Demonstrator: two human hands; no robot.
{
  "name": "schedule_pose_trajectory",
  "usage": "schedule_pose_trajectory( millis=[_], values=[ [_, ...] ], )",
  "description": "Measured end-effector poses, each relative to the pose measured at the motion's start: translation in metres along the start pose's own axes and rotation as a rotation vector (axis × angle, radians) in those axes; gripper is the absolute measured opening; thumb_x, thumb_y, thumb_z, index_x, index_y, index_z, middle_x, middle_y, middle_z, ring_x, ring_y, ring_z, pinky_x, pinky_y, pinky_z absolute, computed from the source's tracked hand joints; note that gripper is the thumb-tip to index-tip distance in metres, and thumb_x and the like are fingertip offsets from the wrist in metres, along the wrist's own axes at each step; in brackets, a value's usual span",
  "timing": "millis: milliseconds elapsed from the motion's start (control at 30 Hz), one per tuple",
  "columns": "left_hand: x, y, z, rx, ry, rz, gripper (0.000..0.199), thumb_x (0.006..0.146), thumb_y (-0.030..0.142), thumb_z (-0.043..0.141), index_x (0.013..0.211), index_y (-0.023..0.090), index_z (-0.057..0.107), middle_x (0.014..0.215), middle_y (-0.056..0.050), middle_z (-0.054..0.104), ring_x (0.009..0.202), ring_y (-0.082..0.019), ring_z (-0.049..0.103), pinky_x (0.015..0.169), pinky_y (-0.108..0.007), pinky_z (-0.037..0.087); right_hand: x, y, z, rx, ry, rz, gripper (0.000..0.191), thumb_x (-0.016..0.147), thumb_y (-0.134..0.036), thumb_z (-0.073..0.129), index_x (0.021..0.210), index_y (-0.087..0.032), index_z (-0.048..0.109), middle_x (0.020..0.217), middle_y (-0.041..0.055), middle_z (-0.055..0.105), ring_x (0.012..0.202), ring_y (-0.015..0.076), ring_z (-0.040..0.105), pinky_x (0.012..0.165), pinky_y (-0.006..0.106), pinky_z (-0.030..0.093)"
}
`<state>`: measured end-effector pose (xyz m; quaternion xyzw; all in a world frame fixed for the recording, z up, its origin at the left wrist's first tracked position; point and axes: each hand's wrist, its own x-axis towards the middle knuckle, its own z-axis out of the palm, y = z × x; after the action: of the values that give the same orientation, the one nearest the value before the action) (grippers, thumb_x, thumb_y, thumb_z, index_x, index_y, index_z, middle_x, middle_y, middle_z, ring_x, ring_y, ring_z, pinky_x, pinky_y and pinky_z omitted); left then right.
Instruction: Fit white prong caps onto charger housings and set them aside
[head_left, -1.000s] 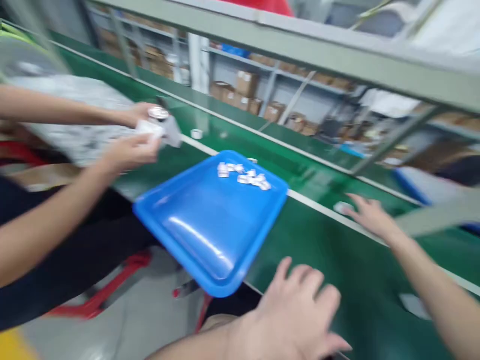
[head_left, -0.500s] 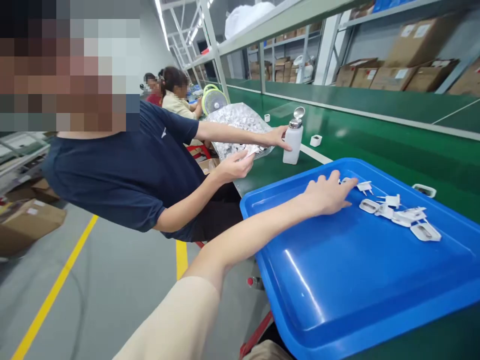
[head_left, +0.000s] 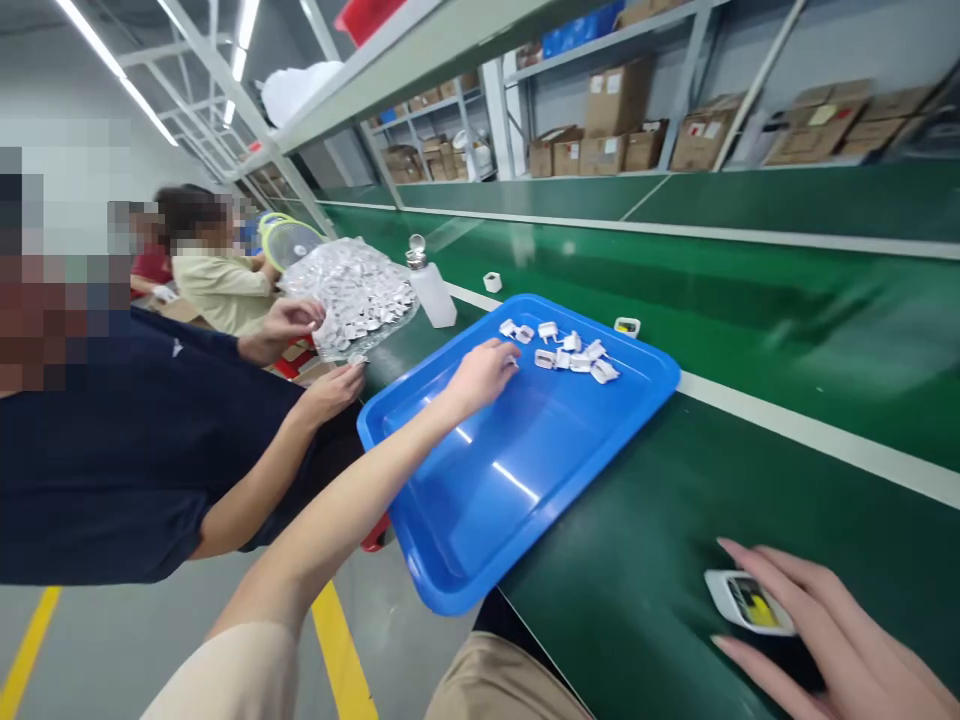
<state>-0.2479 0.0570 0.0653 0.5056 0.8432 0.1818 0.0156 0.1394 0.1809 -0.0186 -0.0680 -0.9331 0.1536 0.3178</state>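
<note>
At center, the left hand (head_left: 487,378), fingers curled, holds a small white part (head_left: 511,361) over the blue tray (head_left: 480,500). At lower right, the right hand (head_left: 832,620) is partly open around a white case (head_left: 748,603) on the green tabletop (head_left: 637,560); whether it grips is unclear. More white pieces (head_left: 574,358) lie in the tray's far end.

The left arm reaches forward, its beige sleeve ending near the elbow, and the left hand (head_left: 486,374) curls with fingertips down. The right hand (head_left: 817,630) hovers low, palm down, thumb and fingers spread apart.
</note>
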Motion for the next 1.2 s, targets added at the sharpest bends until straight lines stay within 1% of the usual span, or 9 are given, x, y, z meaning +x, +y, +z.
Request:
schedule_pose_trajectory(
  millis=[100, 233, 400, 500, 667, 867, 967, 1100, 1200],
  values=[
    [-0.04, 0.047, -0.002, -0.143, 0.049, 0.073, 0.019, 0.094, 0.01, 0.062, 0.112, 0.014, 0.066, 0.109, -0.01, 0.069, 0.098, -0.023, 0.069, 0.094, -0.04, 0.055, 0.006, -0.014, -0.014, -0.101, 0.018, -0.004, 0.065, 0.102, -0.038, 0.056, 0.162, -0.023, 0.036, 0.109, 0.0195, 0.065, 0.085, 0.0342, 0.074, 0.057, 0.042, 0.067],
    [-0.104, 0.143, 0.033, -0.423, -0.059, 0.24, 0.019, 0.094, 0.018, 0.067, 0.112, 0.02, 0.061, 0.108, -0.003, 0.07, 0.094, -0.015, 0.069, 0.086, -0.027, 0.058, 0.01, -0.024, -0.023, -0.118, 0.185, -0.121, 0.055, 0.1, -0.03, 0.062, 0.151, -0.016, 0.045, 0.107, 0.0178, 0.061, 0.094, 0.034, 0.067, 0.074, 0.047, 0.063],
    [-0.14, 0.212, 0.077, -1.08, -0.233, 0.018, 0.025, 0.09, 0.009, 0.062, 0.111, 0.02, 0.057, 0.112, -0.006, 0.069, 0.102, -0.018, 0.072, 0.089, -0.031, 0.059, -0.001, -0.026, -0.026, -0.085, 0.16, -0.226, 0.028, 0.1, -0.014, 0.058, 0.128, -0.017, 0.061, 0.108, 0.014, 0.065, 0.089, 0.0257, 0.067, 0.073, 0.038, 0.062],
    [-0.14, 0.212, 0.082, -1.23, -0.244, -0.049, 0.026, 0.094, 0.016, 0.065, 0.117, 0.021, 0.055, 0.119, -0.007, 0.068, 0.109, -0.019, 0.071, 0.095, -0.033, 0.059, -0.005, -0.026, -0.028, -0.017, 0.172, -0.15, 0.031, 0.1, -0.01, 0.06, 0.129, -0.02, 0.061, 0.114, 0.013, 0.067, 0.096, 0.023, 0.07, 0.081, 0.034, 0.063],
    [-0.147, 0.195, 0.089, -1.166, -0.288, 0.069, 0.042, 0.101, 0.034, 0.065, 0.138, 0.025, 0.048, 0.144, -0.01, 0.057, 0.134, -0.022, 0.059, 0.115, -0.04, 0.049, -0.003, -0.024, -0.029, 0.221, 0.254, 0.056, 0.034, 0.097, -0.005, 0.061, 0.124, -0.025, 0.064, 0.109, 0.008, 0.073, 0.095, 0.0198, 0.073, 0.079, 0.031, 0.065],
    [-0.15, 0.201, 0.102, -0.829, -0.257, 0.142, 0.065, 0.089, 0.028, 0.078, 0.145, 0.029, 0.045, 0.145, -0.009, 0.057, 0.133, -0.026, 0.057, 0.111, -0.044, 0.051, 0.002, -0.032, -0.026, 0.509, 0.42, 0.275, 0.031, 0.094, -0.005, 0.065, 0.117, -0.024, 0.065, 0.105, 0.0064, 0.069, 0.09, 0.0195, 0.071, 0.069, 0.032, 0.064],
    [-0.142, 0.209, 0.107, -0.686, -0.254, 0.247, 0.059, 0.084, 0.02, 0.082, 0.135, 0.027, 0.054, 0.134, -0.007, 0.066, 0.127, -0.027, 0.061, 0.105, -0.045, 0.053, 0.006, -0.039, -0.028, 0.583, 0.457, 0.36, 0.027, 0.094, -0.006, 0.064, 0.115, -0.024, 0.064, 0.104, 0.0061, 0.066, 0.085, 0.0181, 0.068, 0.065, 0.031, 0.062],
    [-0.139, 0.199, 0.104, -0.663, -0.244, 0.31, 0.016, 0.093, 0.016, 0.072, 0.106, 0.025, 0.066, 0.108, -0.002, 0.075, 0.112, -0.023, 0.067, 0.098, -0.039, 0.053, 0.009, -0.034, -0.039, 0.396, 0.503, 0.341, 0.027, 0.093, -0.005, 0.064, 0.111, -0.025, 0.064, 0.1, 0.0055, 0.067, 0.083, 0.019, 0.068, 0.064, 0.032, 0.061],
    [-0.145, 0.191, 0.099, -0.611, -0.199, 0.286, 0.017, 0.097, 0.02, 0.068, 0.113, 0.026, 0.064, 0.115, -0.001, 0.072, 0.115, -0.021, 0.064, 0.102, -0.038, 0.049, 0.004, -0.012, -0.048, 0.03, 0.446, 0.147, 0.032, 0.089, -0.005, 0.067, 0.111, -0.028, 0.066, 0.097, 0.0044, 0.069, 0.084, 0.0211, 0.069, 0.068, 0.035, 0.061]
  ],
)
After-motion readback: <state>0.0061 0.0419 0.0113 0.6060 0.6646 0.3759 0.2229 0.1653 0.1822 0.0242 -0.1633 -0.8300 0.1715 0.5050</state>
